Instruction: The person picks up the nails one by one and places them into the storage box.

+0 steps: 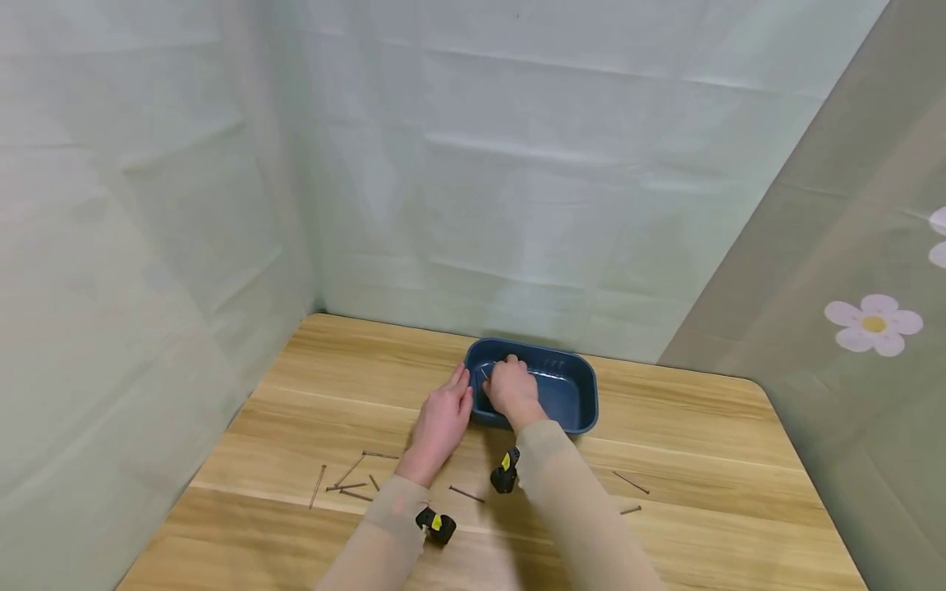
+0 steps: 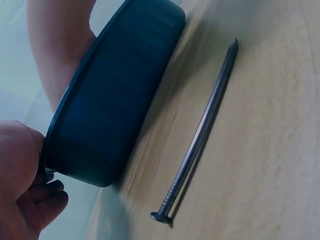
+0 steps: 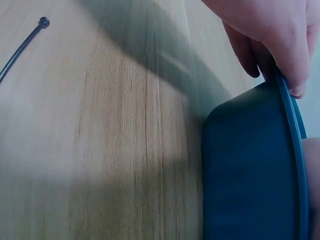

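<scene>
A dark blue plastic basin (image 1: pixel 585 410) stands at the back of the table. My left hand (image 1: pixel 443 414) grips its left rim, thumb on one side and fingers on the other, as the right wrist view also shows. Down inside the basin is my right hand (image 1: pixel 512 386), with curled fingers at the left end. A thin nail (image 1: pixel 484 373) sticks out by its fingertips and appears pinched there; most of the grip is hidden. In the left wrist view, a long steel nail (image 2: pixel 200 130) lies on the wood beside the basin (image 2: pixel 115 100).
Several loose nails (image 1: pixel 317 486) are scattered on the wooden table (image 1: pixel 709 460) at front left. A single nail (image 1: pixel 466 494) lies between my forearms, and two more, one a slanted nail (image 1: pixel 631 483), lie to the right. A pale curtain (image 1: pixel 517 205) hangs right behind the basin.
</scene>
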### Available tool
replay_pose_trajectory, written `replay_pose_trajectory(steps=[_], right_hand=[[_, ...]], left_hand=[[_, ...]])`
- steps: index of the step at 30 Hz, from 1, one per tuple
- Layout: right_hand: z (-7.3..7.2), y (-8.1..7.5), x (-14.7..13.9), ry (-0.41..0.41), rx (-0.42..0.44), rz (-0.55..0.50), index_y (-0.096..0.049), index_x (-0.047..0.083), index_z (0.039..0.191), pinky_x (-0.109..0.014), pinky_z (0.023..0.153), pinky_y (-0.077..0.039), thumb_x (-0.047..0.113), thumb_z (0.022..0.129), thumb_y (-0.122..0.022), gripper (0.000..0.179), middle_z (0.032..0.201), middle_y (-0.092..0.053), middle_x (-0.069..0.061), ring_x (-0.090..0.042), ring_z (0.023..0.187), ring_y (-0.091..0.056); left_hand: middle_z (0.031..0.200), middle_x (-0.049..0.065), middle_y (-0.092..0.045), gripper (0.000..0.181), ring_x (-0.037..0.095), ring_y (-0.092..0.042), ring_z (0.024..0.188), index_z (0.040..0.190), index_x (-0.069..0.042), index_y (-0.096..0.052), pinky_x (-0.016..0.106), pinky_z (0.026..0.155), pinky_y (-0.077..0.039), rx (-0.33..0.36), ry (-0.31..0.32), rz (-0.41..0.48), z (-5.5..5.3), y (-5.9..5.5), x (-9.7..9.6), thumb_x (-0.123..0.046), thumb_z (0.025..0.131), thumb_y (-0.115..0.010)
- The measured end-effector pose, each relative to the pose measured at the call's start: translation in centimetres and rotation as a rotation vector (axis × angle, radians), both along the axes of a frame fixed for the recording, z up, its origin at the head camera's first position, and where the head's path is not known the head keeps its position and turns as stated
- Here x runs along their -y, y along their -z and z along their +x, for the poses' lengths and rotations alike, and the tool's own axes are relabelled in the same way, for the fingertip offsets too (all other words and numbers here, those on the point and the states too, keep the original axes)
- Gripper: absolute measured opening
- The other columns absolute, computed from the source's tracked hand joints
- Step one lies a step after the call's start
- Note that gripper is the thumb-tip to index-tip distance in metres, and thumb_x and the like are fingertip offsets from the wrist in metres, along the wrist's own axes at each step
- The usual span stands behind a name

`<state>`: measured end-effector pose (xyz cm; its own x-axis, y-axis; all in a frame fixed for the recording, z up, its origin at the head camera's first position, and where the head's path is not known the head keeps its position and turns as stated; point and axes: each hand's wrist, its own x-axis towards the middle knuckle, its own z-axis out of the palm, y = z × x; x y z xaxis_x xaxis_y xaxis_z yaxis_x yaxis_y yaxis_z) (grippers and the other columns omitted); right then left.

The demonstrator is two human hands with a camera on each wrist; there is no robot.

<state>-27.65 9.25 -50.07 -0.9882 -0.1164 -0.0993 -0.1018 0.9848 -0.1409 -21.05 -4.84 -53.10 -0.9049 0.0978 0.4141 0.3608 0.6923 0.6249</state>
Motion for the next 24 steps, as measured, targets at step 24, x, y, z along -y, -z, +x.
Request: replay_pose_trajectory(steps=[24], right_hand=[[0.2,0.0,1.1,0.116,0.052,-0.084,-0.075,-0.001,0.127,-0.053,0.101,-0.058,0.035,0.104,-0.071,0.043,0.142,-0.055,-0.022,-0.038,0.126,-0.057]], left_hand=[[0.154,0.026,-0.053,0.039,0.04,-0.057,0.135,0.142,0.011,-0.061,0.051,0.103,-0.053,0.016,-0.008,0.004,0.4,-0.2,0.0,-0.008,0.108,-0.062]])
